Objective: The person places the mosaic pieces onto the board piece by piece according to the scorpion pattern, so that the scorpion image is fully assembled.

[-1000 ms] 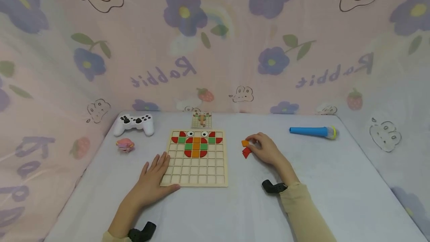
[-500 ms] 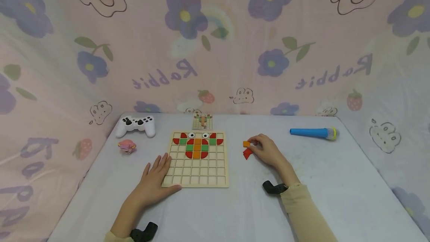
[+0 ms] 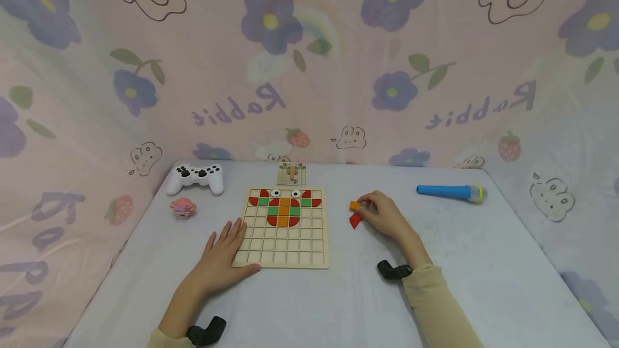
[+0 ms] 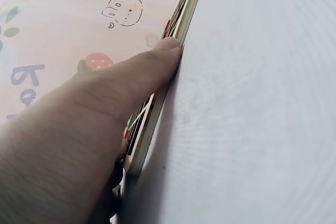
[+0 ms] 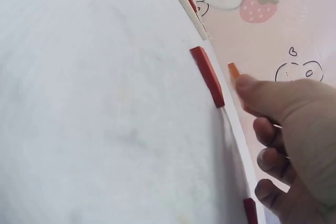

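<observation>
A wooden grid board (image 3: 290,246) lies on the table, its upper rows filled with red, green and orange tiles and two eye pieces. My left hand (image 3: 220,259) rests at the board's lower left corner, fingers straight along the left side and thumb on the front edge. In the left wrist view the thumb (image 4: 157,61) touches the board's rim (image 4: 142,153). To the right of the board, my right hand (image 3: 382,214) pinches an orange square tile (image 3: 354,205) between thumb and fingers. Red tiles (image 3: 355,220) lie just in front of it; the right wrist view shows a red tile (image 5: 207,77) near the thumb.
A small pattern card (image 3: 292,173) stands behind the board. At the back left are a white game controller (image 3: 195,179) and a pink toy (image 3: 182,208). A blue toy microphone (image 3: 447,192) lies at the back right. A printed cloth backdrop (image 3: 319,69) rises behind the table.
Both hands stay almost where they were, and the tiles have not visibly moved. The head view has shifted slightly.
</observation>
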Tool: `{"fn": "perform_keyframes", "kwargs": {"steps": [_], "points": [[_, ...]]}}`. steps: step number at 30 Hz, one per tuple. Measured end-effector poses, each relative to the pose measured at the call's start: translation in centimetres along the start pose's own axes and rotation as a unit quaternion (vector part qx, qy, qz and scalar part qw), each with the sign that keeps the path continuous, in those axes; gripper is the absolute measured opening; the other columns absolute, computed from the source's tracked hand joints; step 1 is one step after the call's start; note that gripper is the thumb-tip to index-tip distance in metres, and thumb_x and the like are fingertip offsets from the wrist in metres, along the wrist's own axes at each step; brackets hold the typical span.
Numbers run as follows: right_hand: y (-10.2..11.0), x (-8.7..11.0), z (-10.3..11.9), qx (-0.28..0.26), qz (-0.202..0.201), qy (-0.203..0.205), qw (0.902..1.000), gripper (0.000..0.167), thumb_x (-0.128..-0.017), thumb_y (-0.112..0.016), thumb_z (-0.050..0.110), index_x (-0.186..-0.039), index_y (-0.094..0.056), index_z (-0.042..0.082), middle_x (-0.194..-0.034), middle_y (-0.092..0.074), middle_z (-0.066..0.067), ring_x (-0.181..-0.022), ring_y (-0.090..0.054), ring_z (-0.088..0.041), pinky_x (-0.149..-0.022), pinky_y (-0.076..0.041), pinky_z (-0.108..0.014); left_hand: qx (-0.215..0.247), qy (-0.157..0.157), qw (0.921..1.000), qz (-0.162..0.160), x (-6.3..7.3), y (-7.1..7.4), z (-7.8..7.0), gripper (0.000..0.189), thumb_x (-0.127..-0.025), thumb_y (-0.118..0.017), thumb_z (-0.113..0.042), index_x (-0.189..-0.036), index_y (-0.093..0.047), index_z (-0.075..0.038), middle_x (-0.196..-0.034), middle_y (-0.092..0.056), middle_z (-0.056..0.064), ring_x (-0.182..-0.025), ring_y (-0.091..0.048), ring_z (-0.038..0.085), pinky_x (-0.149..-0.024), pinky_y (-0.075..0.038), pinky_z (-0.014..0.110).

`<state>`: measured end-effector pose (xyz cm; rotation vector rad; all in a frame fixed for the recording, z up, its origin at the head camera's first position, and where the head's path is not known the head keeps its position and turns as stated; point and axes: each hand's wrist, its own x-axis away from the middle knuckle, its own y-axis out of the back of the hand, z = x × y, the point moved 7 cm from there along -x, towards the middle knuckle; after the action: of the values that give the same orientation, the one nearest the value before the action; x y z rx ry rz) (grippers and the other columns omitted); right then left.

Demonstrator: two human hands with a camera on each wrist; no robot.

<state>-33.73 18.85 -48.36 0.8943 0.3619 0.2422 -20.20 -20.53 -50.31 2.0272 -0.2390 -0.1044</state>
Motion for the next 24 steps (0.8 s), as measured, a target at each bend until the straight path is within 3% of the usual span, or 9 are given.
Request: {"fn": "perform_keyframes", "kwargs": {"steps": [10, 24], "points": [[0.9, 0.3, 1.3, 0.004, -0.001, -0.02, 0.9998, 0.023, -0.098, -0.078, 0.017, -0.118, -0.075, 0.006, -0.103, -0.065, -0.009, -0.094, -0.056, -0.027, -0.082, -0.05, -0.042, 0.002, -0.001, 1.0, 0.008, 0.2, -0.5, 0.0, 0.116, -0.089, -0.069, -0.073, -0.167, -0.025, 0.001, -0.175, -0.018, 0.02, -0.162, -0.011, 0.046, -0.126, -0.005, 0.072], [2.3, -0.2, 4.3, -0.006, -0.022, 0.0, 0.9997, 0.026, -0.095, -0.082, 0.018, -0.118, -0.075, 0.008, -0.104, -0.065, -0.008, -0.094, -0.054, -0.026, -0.078, -0.048, -0.037, -0.004, -0.001, 1.0, 0.001, 0.0, 0.0, -0.1, 0.115, -0.089, -0.069, -0.073, -0.167, -0.025, 0.0, -0.175, -0.018, 0.019, -0.163, -0.011, 0.045, -0.126, -0.005, 0.072]]}}
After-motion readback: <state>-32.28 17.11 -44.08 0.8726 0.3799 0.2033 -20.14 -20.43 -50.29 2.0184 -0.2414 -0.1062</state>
